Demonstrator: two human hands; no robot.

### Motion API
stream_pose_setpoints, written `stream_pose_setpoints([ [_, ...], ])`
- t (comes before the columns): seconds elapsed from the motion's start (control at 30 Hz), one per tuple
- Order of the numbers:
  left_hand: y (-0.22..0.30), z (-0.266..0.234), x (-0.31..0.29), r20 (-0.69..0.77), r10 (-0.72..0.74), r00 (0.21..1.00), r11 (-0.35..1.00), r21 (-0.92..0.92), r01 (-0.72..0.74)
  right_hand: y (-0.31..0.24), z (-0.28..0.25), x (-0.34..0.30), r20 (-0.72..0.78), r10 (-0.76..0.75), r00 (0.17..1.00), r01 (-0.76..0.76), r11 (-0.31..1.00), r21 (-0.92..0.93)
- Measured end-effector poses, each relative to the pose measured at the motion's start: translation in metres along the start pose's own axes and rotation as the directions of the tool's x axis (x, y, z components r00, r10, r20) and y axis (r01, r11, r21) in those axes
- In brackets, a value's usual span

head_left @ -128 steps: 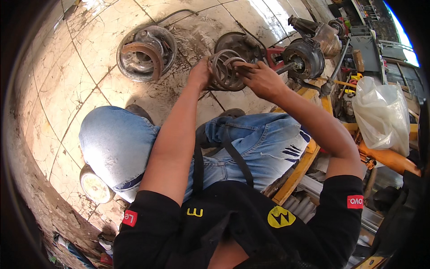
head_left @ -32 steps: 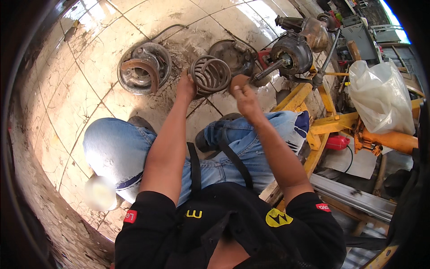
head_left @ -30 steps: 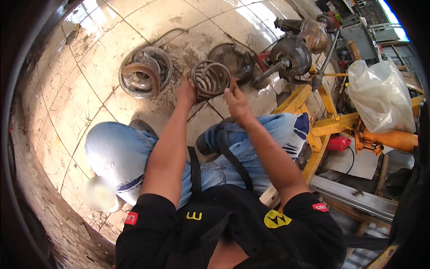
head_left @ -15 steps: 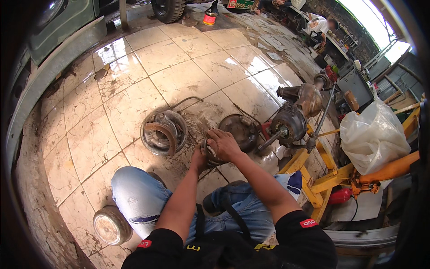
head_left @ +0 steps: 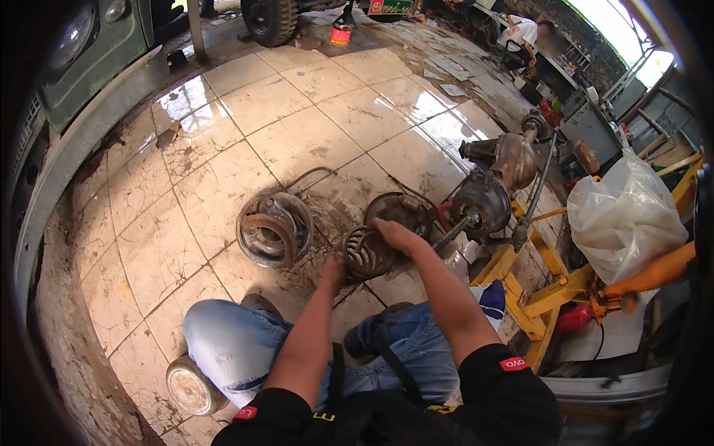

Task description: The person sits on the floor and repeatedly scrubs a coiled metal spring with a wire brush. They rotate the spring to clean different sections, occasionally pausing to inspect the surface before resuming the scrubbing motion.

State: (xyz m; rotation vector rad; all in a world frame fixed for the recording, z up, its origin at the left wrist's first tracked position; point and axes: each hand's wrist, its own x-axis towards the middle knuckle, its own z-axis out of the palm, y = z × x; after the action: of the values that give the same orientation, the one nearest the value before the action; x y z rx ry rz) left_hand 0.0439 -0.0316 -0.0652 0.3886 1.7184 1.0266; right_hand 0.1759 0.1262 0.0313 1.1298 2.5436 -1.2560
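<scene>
My left hand and my right hand grip opposite sides of a round, dark metal part with curved slots or ribs across its face. Its exact kind I cannot make out. It is held tilted low over the tiled floor, in front of my knees. Left of it lies a brake backing plate with a rusty curved brake shoe on it. Just beyond my right hand rests a second dark round plate, partly covered by that hand. My fingers wrap the part's rim and are partly hidden.
A greasy axle housing sits on a yellow stand at the right. Near it hangs a clear plastic bag. A round metal drum lies by my left knee. Vehicle bodywork borders the left; a person bends far off.
The round part has turned so its slotted face shows. My right hand has moved from over its top to its right rim; my left hand has shifted slightly right along its edge.
</scene>
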Motion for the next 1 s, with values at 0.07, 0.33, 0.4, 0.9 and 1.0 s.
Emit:
stream_pose_setpoints([
  [0.07, -0.015, 0.013, 0.018, -0.025, -0.013, 1.000, 1.000, 0.024, 0.013, 0.068, 0.002, -0.006, -0.012, 0.003, 1.000, -0.004, 0.999, -0.054],
  [0.33, 0.008, -0.002, -0.009, 0.089, 0.059, 0.994, 0.997, -0.050, -0.054, -0.039, -0.006, 0.010, 0.166, 0.227, 0.960, -0.265, 0.927, 0.266],
  [0.4, 0.015, 0.000, -0.015, 0.109, 0.041, 0.993, 0.988, -0.153, -0.024, -0.032, -0.006, 0.013, 0.151, 0.113, 0.982, -0.139, 0.976, 0.169],
  [0.9, 0.026, -0.009, -0.032, 0.125, -0.050, 0.991, 0.971, -0.225, 0.077, -0.092, 0.009, 0.004, 0.269, 0.040, 0.962, 0.072, 0.917, -0.393],
  [1.0, 0.017, -0.003, -0.023, 0.148, 0.014, 0.989, 0.952, -0.304, 0.032, -0.058, -0.004, 0.003, 0.241, -0.103, 0.965, 0.164, 0.955, -0.248],
])
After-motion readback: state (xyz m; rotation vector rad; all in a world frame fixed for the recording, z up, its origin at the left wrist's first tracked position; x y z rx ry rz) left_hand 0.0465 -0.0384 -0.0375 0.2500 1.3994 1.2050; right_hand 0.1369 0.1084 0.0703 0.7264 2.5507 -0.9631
